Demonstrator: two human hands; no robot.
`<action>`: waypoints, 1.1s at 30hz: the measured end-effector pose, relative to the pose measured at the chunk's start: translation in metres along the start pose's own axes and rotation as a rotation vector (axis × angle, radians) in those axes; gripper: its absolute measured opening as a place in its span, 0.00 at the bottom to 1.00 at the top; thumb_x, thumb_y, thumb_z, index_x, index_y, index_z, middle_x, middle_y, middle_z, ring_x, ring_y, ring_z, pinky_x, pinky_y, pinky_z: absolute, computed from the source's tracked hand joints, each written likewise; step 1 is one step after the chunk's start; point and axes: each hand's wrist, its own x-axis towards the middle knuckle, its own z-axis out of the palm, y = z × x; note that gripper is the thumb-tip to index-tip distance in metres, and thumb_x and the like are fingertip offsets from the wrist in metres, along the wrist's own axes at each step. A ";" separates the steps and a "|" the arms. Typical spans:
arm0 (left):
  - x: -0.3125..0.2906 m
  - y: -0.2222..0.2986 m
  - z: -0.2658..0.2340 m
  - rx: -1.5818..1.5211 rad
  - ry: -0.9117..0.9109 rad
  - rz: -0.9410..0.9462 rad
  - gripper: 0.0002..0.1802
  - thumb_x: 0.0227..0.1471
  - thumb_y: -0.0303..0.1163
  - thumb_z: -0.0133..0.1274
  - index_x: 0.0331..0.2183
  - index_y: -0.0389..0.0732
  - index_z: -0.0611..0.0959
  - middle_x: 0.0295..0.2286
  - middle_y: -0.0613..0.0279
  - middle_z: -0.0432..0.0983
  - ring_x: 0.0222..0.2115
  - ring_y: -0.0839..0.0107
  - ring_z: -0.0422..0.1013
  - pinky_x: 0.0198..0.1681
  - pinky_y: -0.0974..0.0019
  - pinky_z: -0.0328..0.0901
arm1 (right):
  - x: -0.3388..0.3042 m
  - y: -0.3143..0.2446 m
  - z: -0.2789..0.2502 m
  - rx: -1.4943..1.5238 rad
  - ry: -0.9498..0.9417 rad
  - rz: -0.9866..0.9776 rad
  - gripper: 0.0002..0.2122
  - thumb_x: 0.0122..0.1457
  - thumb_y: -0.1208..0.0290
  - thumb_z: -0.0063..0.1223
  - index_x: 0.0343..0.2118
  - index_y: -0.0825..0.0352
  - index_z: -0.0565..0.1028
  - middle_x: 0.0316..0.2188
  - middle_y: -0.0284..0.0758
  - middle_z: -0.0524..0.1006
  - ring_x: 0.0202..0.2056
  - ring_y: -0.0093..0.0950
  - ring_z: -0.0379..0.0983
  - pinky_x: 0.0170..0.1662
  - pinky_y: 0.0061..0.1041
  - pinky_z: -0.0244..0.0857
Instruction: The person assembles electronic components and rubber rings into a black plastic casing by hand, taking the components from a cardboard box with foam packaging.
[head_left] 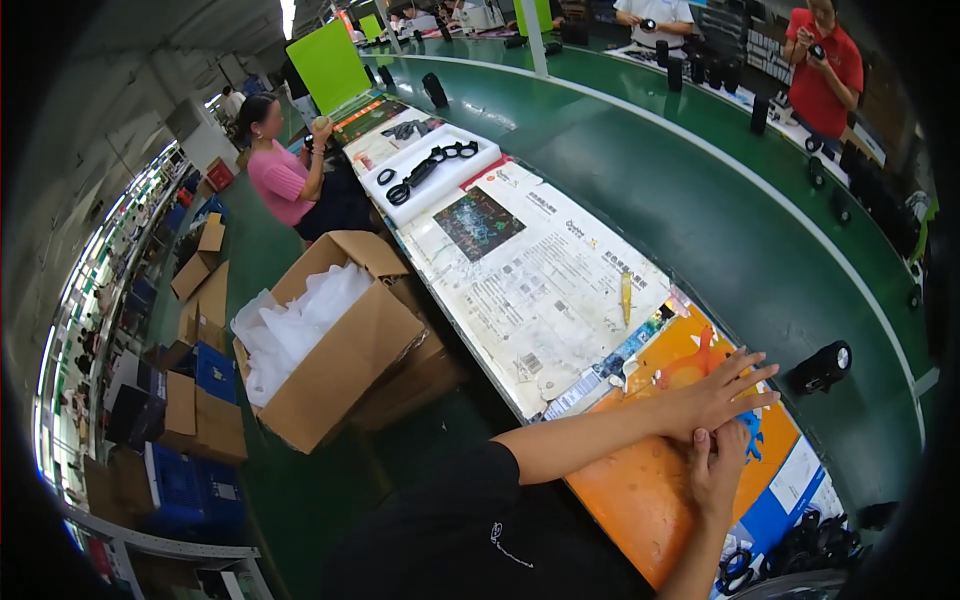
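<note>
Presently, we observe both hands together over the orange sheet (630, 490) at the near end of the tabletop (560, 330). The left hand (712, 397) is open and palm down, its fingers fanned toward the green conveyor (680, 190), and we see nothing in its hold; its forearm (600, 428) crosses the sheet from the black sleeve (470, 480). The right hand (722, 465) rises from the lower edge against the heel of the left, thumb up and fingers partly curled; we cannot tell whether it grips anything. Nearest the left fingertips, but apart from them, we note a black cylindrical device (820, 370) on the conveyor, its pale round end turned away from the hand. Near the right forearm (697, 560) lies a cluster of black rings (805, 548). Further along the tabletop we record a yellow tool (627, 298) and a white tray (436, 196) of black parts. Alongside stands a carton (350, 360) holding white plastic sheeting (305, 325); beyond it, a person in pink (285, 180) sits.
</note>
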 end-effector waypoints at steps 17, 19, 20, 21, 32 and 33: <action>-0.003 -0.008 0.006 -0.057 0.025 -0.058 0.55 0.45 0.38 0.72 0.72 0.46 0.66 0.77 0.43 0.42 0.78 0.33 0.36 0.78 0.26 0.32 | 0.004 0.013 0.005 0.120 0.051 -0.033 0.09 0.67 0.69 0.60 0.39 0.72 0.80 0.40 0.46 0.81 0.46 0.48 0.74 0.56 0.41 0.63; -0.002 -0.002 0.004 -0.061 -0.007 -0.054 0.53 0.47 0.38 0.71 0.71 0.48 0.67 0.77 0.44 0.44 0.77 0.34 0.38 0.78 0.26 0.35 | 0.002 0.016 0.008 0.109 0.047 -0.011 0.13 0.65 0.66 0.63 0.42 0.72 0.80 0.44 0.47 0.81 0.48 0.48 0.75 0.58 0.42 0.63; -0.001 0.001 0.002 -0.060 -0.033 -0.049 0.51 0.48 0.38 0.70 0.71 0.51 0.67 0.77 0.44 0.45 0.77 0.35 0.41 0.77 0.26 0.37 | 0.001 0.017 0.009 0.097 0.042 0.005 0.17 0.63 0.62 0.67 0.45 0.72 0.80 0.48 0.48 0.80 0.49 0.49 0.75 0.59 0.43 0.64; -0.001 0.002 0.002 -0.064 -0.038 -0.044 0.51 0.48 0.38 0.70 0.71 0.51 0.67 0.77 0.44 0.45 0.77 0.35 0.41 0.77 0.26 0.37 | 0.000 0.017 0.010 0.095 0.047 0.011 0.17 0.63 0.62 0.67 0.45 0.72 0.80 0.48 0.48 0.80 0.49 0.49 0.75 0.59 0.43 0.64; 0.000 0.009 0.010 -0.049 0.133 -0.032 0.28 0.59 0.34 0.61 0.61 0.53 0.83 0.70 0.54 0.69 0.69 0.49 0.63 0.74 0.29 0.53 | -0.002 0.033 0.013 0.214 -0.110 0.051 0.27 0.53 0.59 0.74 0.52 0.73 0.83 0.59 0.57 0.78 0.64 0.60 0.71 0.66 0.54 0.67; -0.004 0.007 0.013 -0.055 0.120 -0.037 0.28 0.59 0.34 0.61 0.61 0.53 0.83 0.70 0.54 0.69 0.69 0.49 0.63 0.74 0.29 0.53 | -0.001 0.032 0.010 0.223 -0.110 0.064 0.27 0.53 0.59 0.74 0.52 0.73 0.83 0.59 0.57 0.78 0.64 0.60 0.71 0.66 0.54 0.67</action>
